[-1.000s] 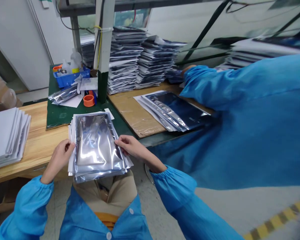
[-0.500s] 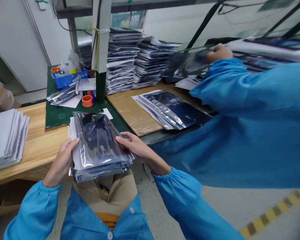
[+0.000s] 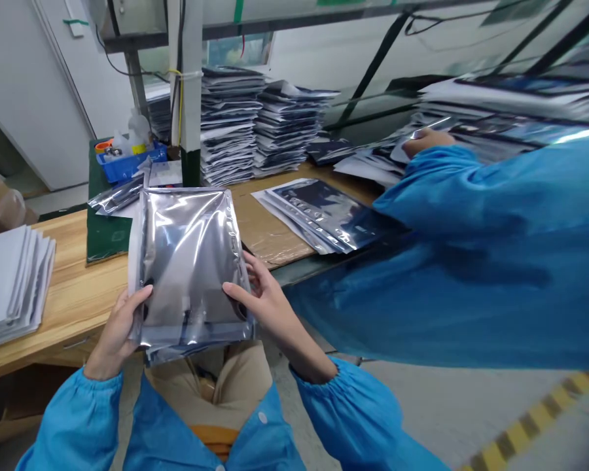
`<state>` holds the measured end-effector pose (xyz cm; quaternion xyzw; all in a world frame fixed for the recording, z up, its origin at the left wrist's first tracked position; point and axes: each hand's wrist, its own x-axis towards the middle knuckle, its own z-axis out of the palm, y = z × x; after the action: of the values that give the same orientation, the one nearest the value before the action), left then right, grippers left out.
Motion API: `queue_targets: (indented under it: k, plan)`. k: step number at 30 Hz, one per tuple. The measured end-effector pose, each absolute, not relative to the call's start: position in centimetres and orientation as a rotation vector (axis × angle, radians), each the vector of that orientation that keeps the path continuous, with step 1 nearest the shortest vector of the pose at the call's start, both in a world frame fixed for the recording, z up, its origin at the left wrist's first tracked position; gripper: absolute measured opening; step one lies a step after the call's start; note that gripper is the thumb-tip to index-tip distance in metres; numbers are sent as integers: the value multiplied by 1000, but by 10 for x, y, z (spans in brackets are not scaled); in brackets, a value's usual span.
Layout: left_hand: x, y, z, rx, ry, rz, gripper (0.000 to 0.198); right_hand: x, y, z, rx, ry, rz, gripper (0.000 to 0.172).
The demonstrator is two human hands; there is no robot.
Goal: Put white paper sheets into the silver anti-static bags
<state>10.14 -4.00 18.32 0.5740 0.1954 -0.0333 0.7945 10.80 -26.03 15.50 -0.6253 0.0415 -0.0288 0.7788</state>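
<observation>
A stack of shiny silvery bags (image 3: 189, 261) with white sheets at its left edge is held above my lap, tilted so its upper face catches the light. My left hand (image 3: 122, 324) grips the stack's left edge, thumb on top. On the opposite edge, my right hand (image 3: 255, 291) has its thumb on the top bag and its fingers behind. The bags' far end overlaps the edge of the green mat (image 3: 108, 237) in view.
White envelopes (image 3: 12, 281) lie on the wooden table (image 3: 71, 281) at left. Dark bags (image 3: 331, 212) rest on cardboard (image 3: 269, 245). Tall stacks (image 3: 230, 124) stand behind a post (image 3: 191, 98). A co-worker's hand (image 3: 429, 139) and blue sleeve reach in from the right.
The held stack is tilted up more, its top face now silvery and bright instead of dark. The co-worker's hand has moved down to the papers, and the dark bag it held is no longer raised.
</observation>
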Motion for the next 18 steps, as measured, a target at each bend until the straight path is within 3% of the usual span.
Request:
queue_targets:
  k: [3, 5, 10, 13, 16, 18]
  plan:
    - [99, -40, 180, 1283, 396, -50, 35, 105, -260, 157, -1400, 75, -11, 35]
    - [98, -39, 178, 1376, 376, -48, 41, 100, -258, 160, -1318, 62, 132, 30]
    - [108, -11, 187, 2037, 267, 369, 50, 79, -260, 159, -1106, 159, 155, 39]
    - [120, 19, 216, 2491, 220, 739, 44, 60, -277, 151, -1086, 231, 121, 46]
    - [134, 37, 259, 2828, -198, 931, 34, 37, -301, 141, -1225, 307, 35, 54]
    - [144, 33, 281, 2965, -610, 801, 34, 19, -315, 137, -1323, 378, -8, 58]
